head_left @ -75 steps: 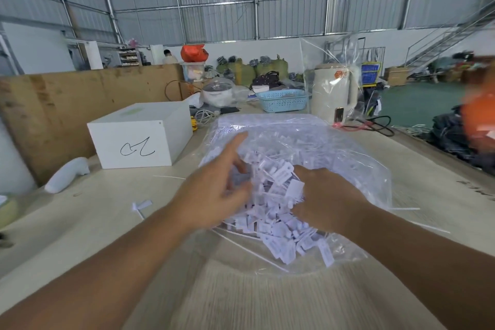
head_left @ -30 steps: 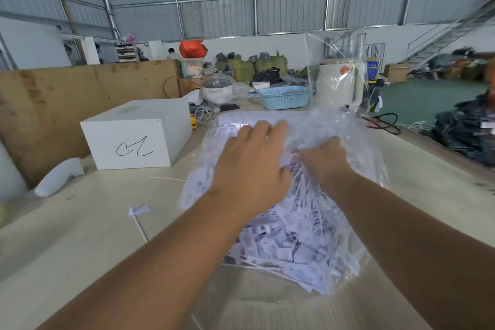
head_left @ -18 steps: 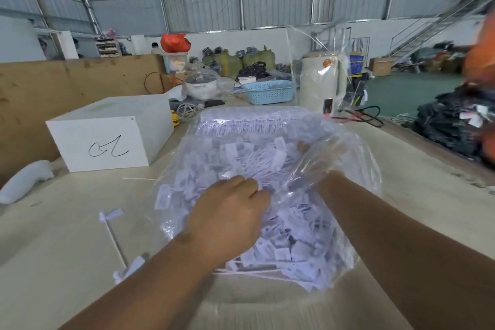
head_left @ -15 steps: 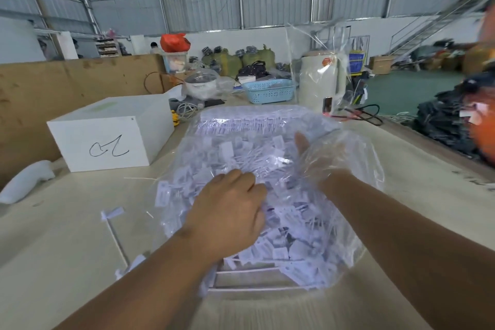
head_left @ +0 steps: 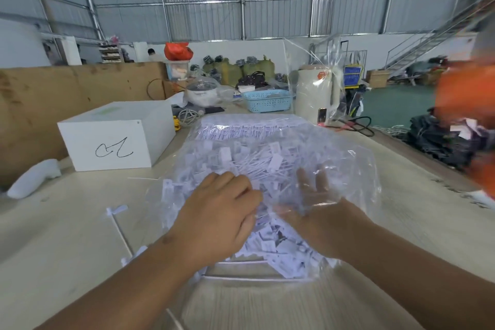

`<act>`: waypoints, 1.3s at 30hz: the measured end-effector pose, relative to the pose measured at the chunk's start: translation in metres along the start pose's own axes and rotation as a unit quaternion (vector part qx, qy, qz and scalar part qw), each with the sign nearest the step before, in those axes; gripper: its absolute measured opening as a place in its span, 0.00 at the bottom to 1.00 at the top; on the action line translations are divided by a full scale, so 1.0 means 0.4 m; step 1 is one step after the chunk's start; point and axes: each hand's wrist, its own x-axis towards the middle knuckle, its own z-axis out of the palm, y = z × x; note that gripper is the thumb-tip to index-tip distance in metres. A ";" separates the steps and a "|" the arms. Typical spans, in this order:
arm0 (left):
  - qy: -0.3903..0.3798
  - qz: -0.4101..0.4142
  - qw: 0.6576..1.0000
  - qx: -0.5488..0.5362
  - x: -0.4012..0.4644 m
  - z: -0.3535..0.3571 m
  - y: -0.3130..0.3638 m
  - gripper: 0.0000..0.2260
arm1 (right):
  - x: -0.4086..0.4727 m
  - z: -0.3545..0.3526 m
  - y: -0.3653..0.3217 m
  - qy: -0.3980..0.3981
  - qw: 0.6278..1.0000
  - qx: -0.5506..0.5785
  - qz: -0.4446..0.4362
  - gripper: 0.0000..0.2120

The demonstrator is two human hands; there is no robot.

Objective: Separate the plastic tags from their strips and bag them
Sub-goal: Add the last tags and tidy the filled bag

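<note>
Left hand (head_left: 219, 220) grip curled on top of the big clear plastic bag (head_left: 356, 169), bunching the film over the small white plastic tags (head_left: 270, 238). Right hand (head_left: 313, 209) inside the bag, fingers straight and spread, holding nothing. Bag sitting in the middle of the pale wooden table (head_left: 59, 249), stuffed full of tags. Loose white tag strip (head_left: 119, 222) lying just left of the bag. White cardboard box (head_left: 115, 136) far left.
</note>
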 end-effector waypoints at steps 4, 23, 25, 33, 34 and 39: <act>-0.016 0.048 0.999 0.018 -0.048 -0.015 0.006 0.12 | 0.011 -0.026 0.009 -0.068 0.990 -0.121 0.026 0.12; 0.058 -0.437 0.897 -0.045 -0.210 -0.094 -0.112 0.14 | -0.106 0.005 -0.033 0.152 0.973 -0.162 -0.056 0.21; 0.050 -0.447 0.892 -0.052 -0.220 -0.100 -0.108 0.18 | -0.094 0.001 -0.054 0.151 0.965 -0.206 -0.061 0.19; -0.002 -0.131 0.991 0.033 -0.217 -0.130 0.016 0.10 | -0.184 0.000 -0.146 0.162 0.955 -0.130 -0.211 0.16; -0.064 -0.087 0.994 0.030 -0.209 -0.113 0.040 0.08 | -0.194 0.008 -0.157 0.128 0.957 -0.117 -0.232 0.16; -0.201 -0.094 0.975 0.029 -0.154 -0.031 0.087 0.11 | -0.204 0.035 -0.156 0.061 0.962 -0.098 -0.246 0.16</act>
